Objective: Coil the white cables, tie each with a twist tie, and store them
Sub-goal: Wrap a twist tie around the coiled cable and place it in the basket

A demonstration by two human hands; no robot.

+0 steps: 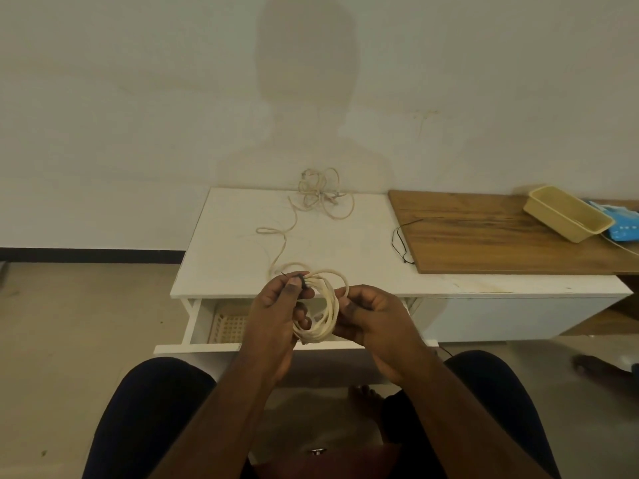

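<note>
Both hands' grip circles coiled cable [323, 312].

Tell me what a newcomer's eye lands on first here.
First, the two hands at centre: the left hand and right hand hold a coil of white cable above an open drawer, with a dark tie pinched at its top. Behind, a loose cable sprawls across the white table; a yellow tray sits far right.

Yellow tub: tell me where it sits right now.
In the head view, the yellow tub sits far right on the wooden board, beside a blue item, well away from both hands.
</note>
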